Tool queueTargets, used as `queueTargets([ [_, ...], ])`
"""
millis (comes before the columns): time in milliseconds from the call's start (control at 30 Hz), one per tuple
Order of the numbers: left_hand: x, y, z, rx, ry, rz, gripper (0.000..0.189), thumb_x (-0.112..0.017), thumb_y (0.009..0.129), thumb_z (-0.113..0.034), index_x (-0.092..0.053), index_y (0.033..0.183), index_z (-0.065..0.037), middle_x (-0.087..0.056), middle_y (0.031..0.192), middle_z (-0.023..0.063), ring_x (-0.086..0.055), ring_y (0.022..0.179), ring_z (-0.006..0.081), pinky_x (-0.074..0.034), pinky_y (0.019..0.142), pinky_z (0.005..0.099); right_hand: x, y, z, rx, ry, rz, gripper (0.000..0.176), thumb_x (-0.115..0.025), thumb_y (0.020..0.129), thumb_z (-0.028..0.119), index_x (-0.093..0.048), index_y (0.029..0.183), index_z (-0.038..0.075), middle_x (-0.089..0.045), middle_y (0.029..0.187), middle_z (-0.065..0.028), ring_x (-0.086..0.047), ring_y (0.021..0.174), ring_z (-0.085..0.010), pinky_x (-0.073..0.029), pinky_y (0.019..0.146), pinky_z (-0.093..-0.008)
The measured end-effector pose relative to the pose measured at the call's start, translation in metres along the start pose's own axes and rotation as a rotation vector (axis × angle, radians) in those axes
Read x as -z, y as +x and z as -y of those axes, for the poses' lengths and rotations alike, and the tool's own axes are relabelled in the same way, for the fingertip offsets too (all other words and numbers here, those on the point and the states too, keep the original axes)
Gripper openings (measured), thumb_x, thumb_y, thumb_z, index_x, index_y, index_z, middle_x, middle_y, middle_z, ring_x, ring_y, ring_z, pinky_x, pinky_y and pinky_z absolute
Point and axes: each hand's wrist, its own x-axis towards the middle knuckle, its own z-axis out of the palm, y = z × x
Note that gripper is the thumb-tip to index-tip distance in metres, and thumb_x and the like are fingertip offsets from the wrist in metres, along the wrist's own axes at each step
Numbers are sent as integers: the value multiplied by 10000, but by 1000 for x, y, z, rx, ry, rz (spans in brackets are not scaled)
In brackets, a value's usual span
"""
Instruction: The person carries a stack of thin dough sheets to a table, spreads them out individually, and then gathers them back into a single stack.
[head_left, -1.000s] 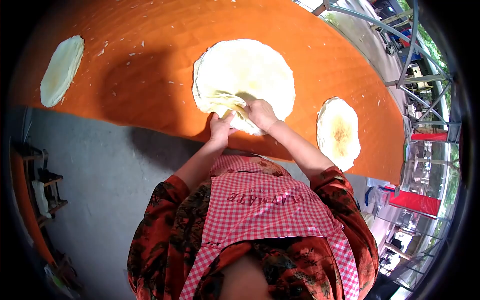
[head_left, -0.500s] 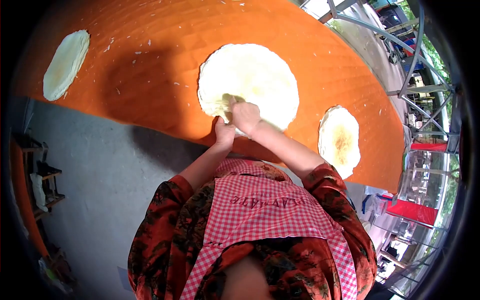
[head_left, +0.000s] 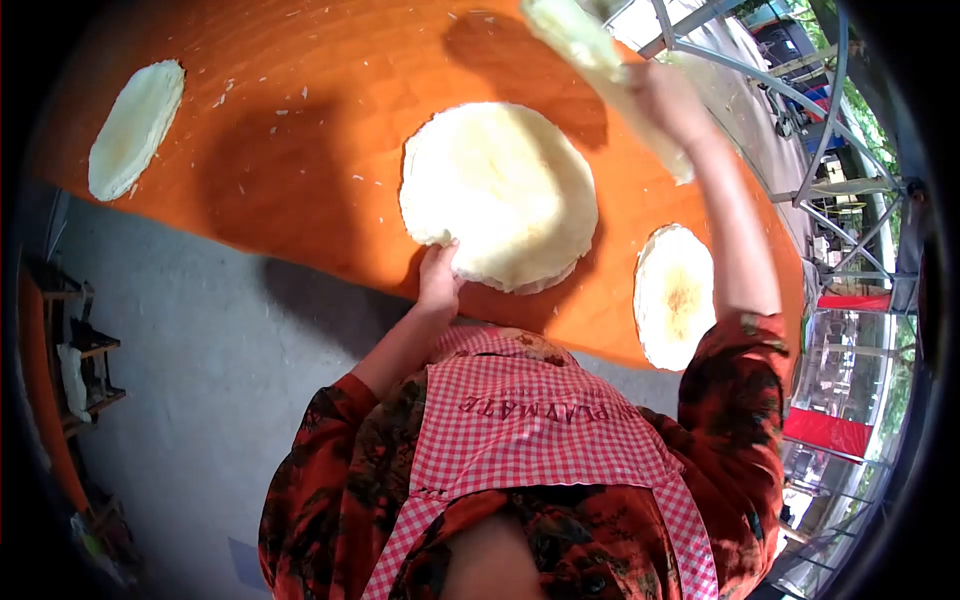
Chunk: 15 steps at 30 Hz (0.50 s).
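A round stack of thin pale flatbreads [head_left: 500, 190] lies on the orange-covered table, partly in shadow. My left hand [head_left: 438, 280] grips its near left edge, thumb on top and the other fingers hidden. Off to the upper right, my right hand [head_left: 668, 100] is closed on a thin flatbread sheet [head_left: 575, 35], which hangs from it in a long, blurred, partly see-through strip beyond the stack. To the right of the stack lies another flatbread pile [head_left: 676, 298] with a browned middle.
A further flatbread pile [head_left: 136, 130] sits at the table's far left. White crumbs dot the orange cover [head_left: 300, 150]. Grey floor [head_left: 190, 330] shows below the table edge, with a wooden rack [head_left: 90, 350] at left. Metal frame bars [head_left: 850, 190] stand at right.
My right hand has moved from the stack's near edge up and to the right, pulling a thin sheet away. My left hand stays at the edge. The stack's top looks smoother.
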Motion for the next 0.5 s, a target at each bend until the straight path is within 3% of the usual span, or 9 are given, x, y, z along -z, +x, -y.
queueTargets([
  [33,3,2,-2,13,-11,99,425,-594,884,-117,-440,1273,-44,-561,1227,108,-569,1117,241,-485,910,406,-29,-20,18,-18,46,-2,175,-605,749,151,-687,856,39,-643,779,-209,-631,758,-379,-498,672,-452],
  [67,3,2,-5,50,3,121,441,-580,875,-83,-419,1284,-53,-561,1217,109,-566,1114,244,-481,918,409,-65,-36,28,39,14,100,227,-569,757,136,-693,941,86,-635,757,-203,-625,725,-369,-494,639,-454],
  [133,0,-2,-8,97,78,166,478,-551,854,-17,-386,1298,-71,-556,1206,108,-566,1101,250,-481,921,408,-92,-85,100,33,274,-70,307,-632,818,295,-663,1041,86,-664,806,-141,-654,693,-295,-525,602,-406],
  [167,1,-4,-9,109,142,184,497,-536,842,14,-375,1302,-80,-552,1205,107,-568,1092,252,-485,916,405,-119,-101,122,21,329,-36,335,-671,805,319,-661,1036,76,-676,835,-118,-662,671,-245,-538,584,-367],
  [233,3,-8,-10,133,221,202,524,-506,820,68,-363,1298,-93,-545,1200,107,-574,1070,255,-494,905,396,-226,-139,129,174,383,46,304,-700,780,253,-666,1012,60,-679,855,-117,-657,643,-215,-544,558,-345],
  [300,3,-9,-9,152,245,212,539,-477,801,113,-362,1282,-100,-540,1194,110,-580,1047,256,-502,892,385,-218,-150,147,219,364,-54,248,-711,759,200,-679,957,53,-673,817,-135,-645,609,-223,-540,533,-351],
  [333,3,-8,-9,129,258,215,529,-478,802,117,-365,1272,-97,-533,1206,115,-579,1055,255,-505,891,384,-213,-149,145,167,404,20,226,-698,747,152,-687,953,59,-666,760,-129,-648,618,-226,-533,518,-354],
  [467,-4,-5,-2,52,256,214,486,-504,831,87,-354,1260,-87,-509,1248,138,-562,1097,261,-521,863,384,-203,-127,121,-4,503,361,236,-577,808,129,-695,1012,115,-671,819,-168,-648,754,-317,-516,708,-418],
  [500,-6,-5,0,29,237,200,477,-517,845,67,-346,1264,-85,-503,1256,144,-555,1111,264,-526,850,385,-204,-128,122,7,501,344,236,-580,805,126,-697,1009,118,-670,819,-169,-648,761,-315,-515,711,-418],
])
